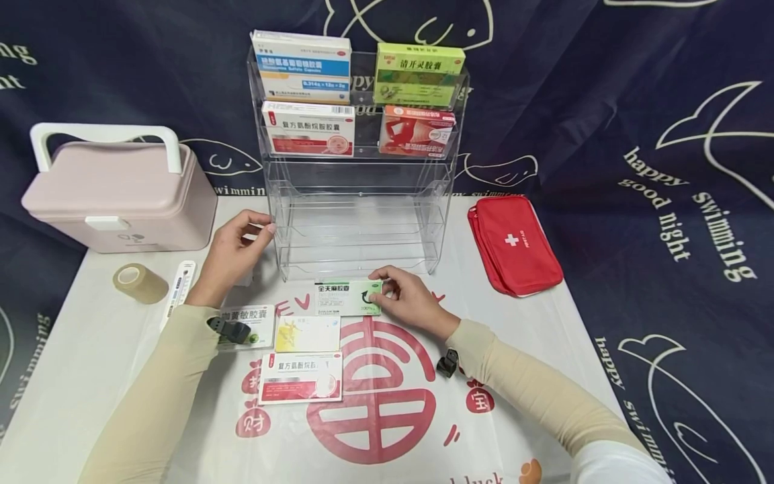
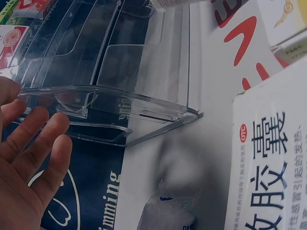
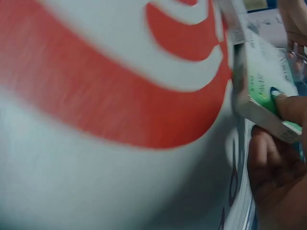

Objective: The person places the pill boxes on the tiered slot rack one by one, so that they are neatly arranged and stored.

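My right hand [image 1: 414, 300] grips the right end of a green-and-white medicine box [image 1: 341, 298] in front of the clear display rack [image 1: 359, 225]. In the right wrist view the thumb lies on the box's printed face, with the fingers at its underside; the box is tilted. My left hand [image 1: 232, 252] is at the rack's left side, where thumb and index finger pinch the clear edge. The other left fingers are loosely bent in the left wrist view. Nearer me lie a yellow-and-white box [image 1: 308, 334], a red-and-white box [image 1: 301, 378] and a white-and-green box [image 1: 256, 326], partly behind the left wrist.
The rack's upper tiers hold several medicine boxes [image 1: 302, 67]. Left stand a pink medicine case [image 1: 121, 195], a tape roll [image 1: 140, 282] and a thermometer [image 1: 179, 289]. A red first-aid pouch [image 1: 514, 245] lies right. A small plastic-wrapped item [image 2: 168, 211] sits beside the rack.
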{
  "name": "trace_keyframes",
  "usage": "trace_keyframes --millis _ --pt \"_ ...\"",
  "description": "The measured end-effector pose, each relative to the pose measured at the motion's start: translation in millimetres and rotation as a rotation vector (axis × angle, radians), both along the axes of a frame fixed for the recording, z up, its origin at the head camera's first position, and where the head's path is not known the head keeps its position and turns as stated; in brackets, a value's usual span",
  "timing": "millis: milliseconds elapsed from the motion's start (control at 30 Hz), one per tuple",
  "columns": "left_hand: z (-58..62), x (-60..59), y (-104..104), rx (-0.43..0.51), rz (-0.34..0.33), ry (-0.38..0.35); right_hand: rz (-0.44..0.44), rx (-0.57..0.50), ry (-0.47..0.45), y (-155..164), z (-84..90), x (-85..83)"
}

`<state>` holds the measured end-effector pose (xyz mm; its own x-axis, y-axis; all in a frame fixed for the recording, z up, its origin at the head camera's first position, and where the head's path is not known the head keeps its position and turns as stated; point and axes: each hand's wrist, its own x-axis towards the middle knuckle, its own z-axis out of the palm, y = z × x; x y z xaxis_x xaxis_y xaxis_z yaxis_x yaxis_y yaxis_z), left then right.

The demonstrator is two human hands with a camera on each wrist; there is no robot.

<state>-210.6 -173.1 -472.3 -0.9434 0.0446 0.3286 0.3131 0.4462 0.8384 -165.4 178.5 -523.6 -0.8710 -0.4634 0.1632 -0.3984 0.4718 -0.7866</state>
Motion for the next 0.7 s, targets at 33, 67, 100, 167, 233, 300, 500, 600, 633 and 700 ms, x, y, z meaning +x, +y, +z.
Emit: trace_keyframes --millis 33,67,100,167,233,300,500,600,633,700 --pt "0.2 0.0 0.1 -0.001 0.000 -0.002 0.002 0.005 0.033 0.2 -0.5 -0.2" --pt "0.3 0.0 0.1 -0.003 0.000 -0.002 0.005 0.008 0.067 0.7 -1.4 -0.5" --pt "0.3 0.0 0.1 -0.004 0.000 -0.002 0.008 0.013 0.101 1.0 -2.4 -0.8" --pt "0.5 0.0 0.3 -0.008 0.000 -0.002 0.017 0.014 0.142 2.0 -4.2 -1.3" --pt "0.7 0.0 0.0 -0.010 0.000 -0.001 0.033 -0.001 0.149 2.4 -4.3 -1.1" --pt "1.2 0.1 -0.2 -0.013 -0.001 0.001 0.064 -0.032 0.135 3.0 -4.1 -0.6" --pt "4.1 0.4 -0.2 -0.035 -0.007 0.025 0.172 -0.127 0.096 3.7 -2.7 0.9" --pt "6.3 1.0 -0.2 -0.043 -0.016 0.038 0.188 -0.138 0.115 3.8 -2.7 0.8" --pt "7.0 1.3 -0.1 -0.047 -0.017 0.040 0.184 -0.135 0.123 4.0 -2.5 0.5" --pt "8.1 2.0 -0.1 -0.053 -0.019 0.040 0.172 -0.120 0.138 4.3 -1.9 -0.1"
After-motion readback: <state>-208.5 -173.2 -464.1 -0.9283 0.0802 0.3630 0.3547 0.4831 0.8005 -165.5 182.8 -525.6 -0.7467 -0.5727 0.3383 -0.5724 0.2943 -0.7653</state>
